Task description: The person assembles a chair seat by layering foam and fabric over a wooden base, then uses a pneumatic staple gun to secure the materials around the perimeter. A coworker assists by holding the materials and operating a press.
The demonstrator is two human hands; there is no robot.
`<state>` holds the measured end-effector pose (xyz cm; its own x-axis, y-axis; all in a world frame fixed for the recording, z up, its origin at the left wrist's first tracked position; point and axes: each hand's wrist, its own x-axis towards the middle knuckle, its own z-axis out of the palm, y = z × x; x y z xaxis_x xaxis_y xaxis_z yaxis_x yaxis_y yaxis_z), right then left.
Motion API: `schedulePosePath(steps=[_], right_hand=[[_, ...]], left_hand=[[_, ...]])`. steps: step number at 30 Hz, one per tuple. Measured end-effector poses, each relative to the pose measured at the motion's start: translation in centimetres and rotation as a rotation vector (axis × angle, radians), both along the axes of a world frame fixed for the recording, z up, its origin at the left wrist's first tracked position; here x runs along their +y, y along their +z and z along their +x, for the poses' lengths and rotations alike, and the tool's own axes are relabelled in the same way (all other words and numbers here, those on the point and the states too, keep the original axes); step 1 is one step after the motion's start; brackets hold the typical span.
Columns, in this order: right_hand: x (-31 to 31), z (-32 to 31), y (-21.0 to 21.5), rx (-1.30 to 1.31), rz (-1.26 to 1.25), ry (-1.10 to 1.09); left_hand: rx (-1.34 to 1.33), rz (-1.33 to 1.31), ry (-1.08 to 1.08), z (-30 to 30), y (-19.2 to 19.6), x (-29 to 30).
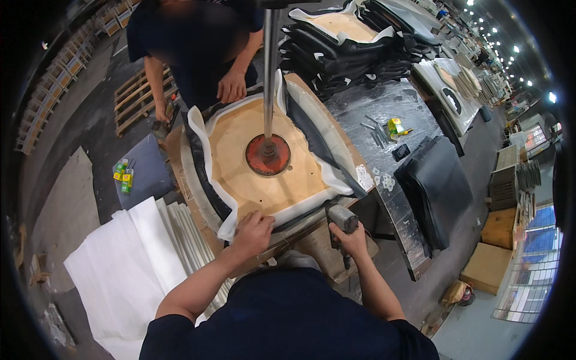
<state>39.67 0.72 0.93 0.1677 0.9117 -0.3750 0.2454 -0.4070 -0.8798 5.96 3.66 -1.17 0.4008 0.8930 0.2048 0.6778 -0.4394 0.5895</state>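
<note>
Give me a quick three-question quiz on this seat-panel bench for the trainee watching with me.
1. True or false: the left hand rests on the white foam edge at the near side of the wooden seat panel.
2. Which does the right hand hold? A) a grey pneumatic stapler B) a hammer C) a pair of scissors
3. Fill in: a metal pole ends in a red ____ pressing on the middle of the panel.

Key: 1 true. 2 A; the fingers wrap its handle, beside the panel's near right corner. 3 disc. A co-worker's hand rests at the far edge.
</note>
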Motion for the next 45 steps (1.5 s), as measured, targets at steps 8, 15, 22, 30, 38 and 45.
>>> schedulePosePath(steps=[8, 15, 22, 30, 38, 45], right_hand=[[1.8, 2.1, 0.0, -0.232, 0.136, 0.308], [3.4, 2.4, 1.2, -0.133, -0.034, 0.314], [4.4, 1.6, 2.9, -0.145, -0.071, 0.333], [6.1, 2.3, 2.8, -0.161, -0.117, 0.402], [11.3, -0.6, 6.2, -0.023, -0.359, 0.361], [12.8, -2.4, 6.5, -0.114, -0.360, 0.444]], left_hand=[[0.108, -0.049, -0.019, 10.9, -0.5, 4.4], [0.161, 0.019, -0.016, 12.5, -2.7, 6.9], [0.124, 0.011, -0.068, 11.8, -3.1, 7.6], [0.017, -0.145, 0.088, 12.1, -3.6, 7.5], [-0.140, -0.155, 0.225, 12.6, -4.5, 7.7], [-0.158, -0.128, 0.250, 12.7, -4.7, 7.8]])
